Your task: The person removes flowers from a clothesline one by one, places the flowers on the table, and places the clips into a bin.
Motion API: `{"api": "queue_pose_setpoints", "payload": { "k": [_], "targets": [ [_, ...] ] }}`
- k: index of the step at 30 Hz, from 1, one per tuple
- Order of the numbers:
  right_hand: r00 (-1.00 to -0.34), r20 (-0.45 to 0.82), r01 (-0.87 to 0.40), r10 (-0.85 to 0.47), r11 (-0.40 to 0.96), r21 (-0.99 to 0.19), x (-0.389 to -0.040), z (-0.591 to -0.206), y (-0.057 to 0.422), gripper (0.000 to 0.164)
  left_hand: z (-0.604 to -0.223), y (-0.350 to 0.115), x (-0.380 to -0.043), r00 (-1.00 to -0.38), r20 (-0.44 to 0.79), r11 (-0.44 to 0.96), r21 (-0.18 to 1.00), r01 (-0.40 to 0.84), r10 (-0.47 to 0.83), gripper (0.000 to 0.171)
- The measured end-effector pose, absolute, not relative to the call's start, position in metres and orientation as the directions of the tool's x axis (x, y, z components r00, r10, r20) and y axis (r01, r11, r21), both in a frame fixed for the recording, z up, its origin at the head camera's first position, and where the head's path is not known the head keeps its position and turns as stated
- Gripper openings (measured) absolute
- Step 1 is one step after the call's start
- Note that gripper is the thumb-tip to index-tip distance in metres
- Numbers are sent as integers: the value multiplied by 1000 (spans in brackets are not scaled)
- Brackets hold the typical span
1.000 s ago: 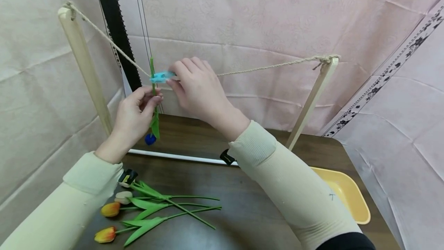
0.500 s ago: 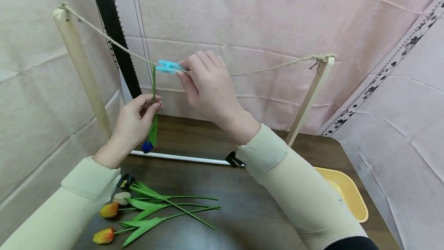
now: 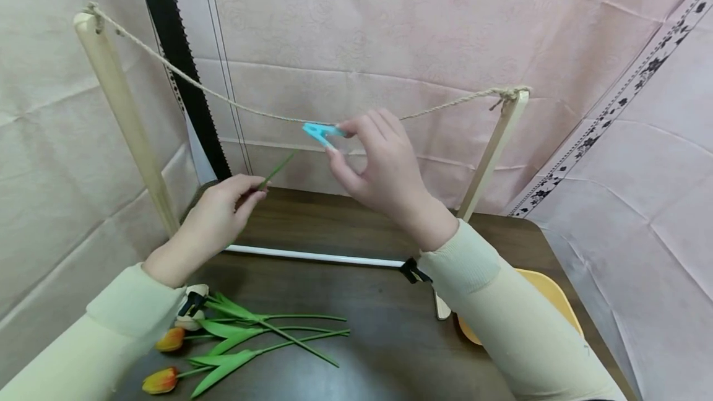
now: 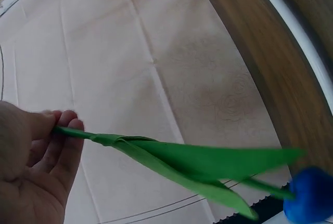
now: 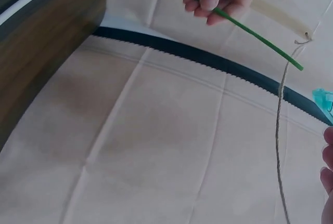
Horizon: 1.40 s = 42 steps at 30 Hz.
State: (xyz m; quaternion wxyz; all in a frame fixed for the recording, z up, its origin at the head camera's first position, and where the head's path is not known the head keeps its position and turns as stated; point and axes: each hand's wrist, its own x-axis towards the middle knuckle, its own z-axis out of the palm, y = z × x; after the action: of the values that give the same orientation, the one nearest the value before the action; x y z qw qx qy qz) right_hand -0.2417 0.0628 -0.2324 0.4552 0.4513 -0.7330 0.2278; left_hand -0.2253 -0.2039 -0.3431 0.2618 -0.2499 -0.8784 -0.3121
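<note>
My left hand (image 3: 231, 200) pinches the green stem (image 3: 278, 168) of an artificial tulip between thumb and fingers. Its leaves (image 4: 192, 159) and blue flower head (image 4: 311, 195) show in the left wrist view, while my hand hides them in the head view. The bare stem end points up toward the rope (image 3: 250, 109). To the right, my right hand (image 3: 384, 169) pinches a light blue clothespin (image 3: 320, 133) by its handle ends. The clothespin overlaps the sagging rope in the head view, but the right wrist view shows it apart from both rope and stem.
Two wooden posts, left (image 3: 119, 98) and right (image 3: 496, 147), carry the rope's ends. A white bar (image 3: 312, 255) runs low between them. Several tulips (image 3: 250, 327) lie on the dark table (image 3: 384, 339) at front left. A yellow tray (image 3: 548, 293) sits partly behind my right sleeve.
The clothespin has come off the stem and moved right and down with my right hand. My left hand has moved slightly down and right, tilting the stem away from the rope.
</note>
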Motion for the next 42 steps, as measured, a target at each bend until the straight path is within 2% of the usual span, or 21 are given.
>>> {"api": "queue_pose_setpoints", "payload": {
  "k": [6,10,14,18,26,35,39,42],
  "targets": [
    [-251,862,-858,-440,514,13,-238,-264,100,24,-349,-195,-224,-675,601,653,310,691,428,19],
    [-338,834,-832,-436,553,-47,-237,-294,130,26,-351,-188,-219,-704,497,662,298,688,508,20],
    [-463,750,-790,-472,604,-107,-233,-320,160,27,-357,-181,-213,-756,345,685,324,652,556,20],
    [-569,660,-736,-490,661,-143,-225,-344,190,29,-367,-174,-205,-772,214,699,331,634,599,21],
    [-667,578,-651,-470,745,-147,-203,-379,258,27,-392,-158,-190,-746,38,698,321,639,665,19],
    [-788,516,-478,-335,862,-171,-180,-414,321,22,-418,-150,-173,-708,-79,680,371,632,702,14],
    [-821,498,-417,-279,889,-190,-174,-421,339,22,-432,-148,-171,-702,-108,676,405,615,704,32],
    [-860,453,-353,-234,915,-197,-169,-426,353,24,-440,-148,-168,-700,-131,678,421,602,702,32]
  ]
}}
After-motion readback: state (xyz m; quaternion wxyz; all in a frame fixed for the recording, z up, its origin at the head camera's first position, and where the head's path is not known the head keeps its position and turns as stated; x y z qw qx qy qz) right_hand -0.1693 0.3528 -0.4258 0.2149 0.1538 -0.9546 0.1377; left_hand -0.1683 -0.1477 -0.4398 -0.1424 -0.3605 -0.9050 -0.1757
